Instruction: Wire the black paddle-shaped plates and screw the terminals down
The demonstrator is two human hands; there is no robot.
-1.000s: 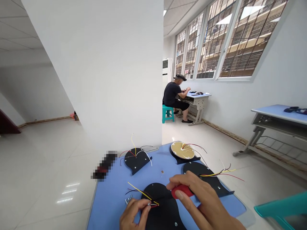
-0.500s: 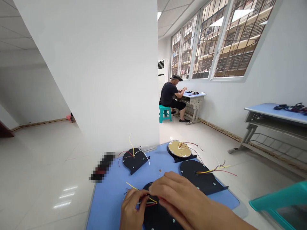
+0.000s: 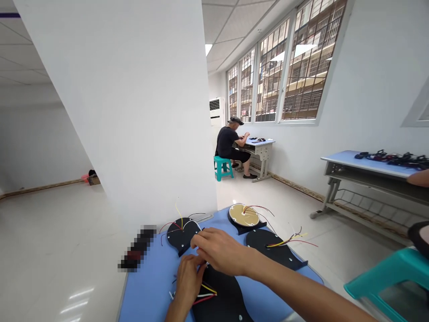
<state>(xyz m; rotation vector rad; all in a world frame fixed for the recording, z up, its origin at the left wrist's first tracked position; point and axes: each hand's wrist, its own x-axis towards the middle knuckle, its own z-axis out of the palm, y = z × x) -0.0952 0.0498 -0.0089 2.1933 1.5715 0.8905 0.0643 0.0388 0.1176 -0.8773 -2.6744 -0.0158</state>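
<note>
Wires point(image 3: 207, 295) in yellow, red and white are seen lying across a black plate point(image 3: 223, 308) at the near edge of a blue worktop point(image 3: 147, 295). The plate's long axis is seen running away from the camera, from the bottom of the view up toward the hands, while the wires cross it roughly sideways, their ends fanned out to its left. The left hand point(image 3: 189, 279) is the nearer of the two, held directly above the wires with its fingers point(image 3: 198, 264) curled downward; whether anything is pinched cannot be told, as the grip is hidden. The right hand point(image 3: 214, 248) is reached across from the right, curled close above the left hand and just beside a second black plate point(image 3: 179, 235), from which thin wires rise; no held object can be made out. A third black plate point(image 3: 271, 248) and a plate carrying a tan disc point(image 3: 244, 215) are placed farther off. Beyond, a seated co-worker point(image 3: 228, 143) is bent over a far worktop point(image 3: 258, 142).
</note>
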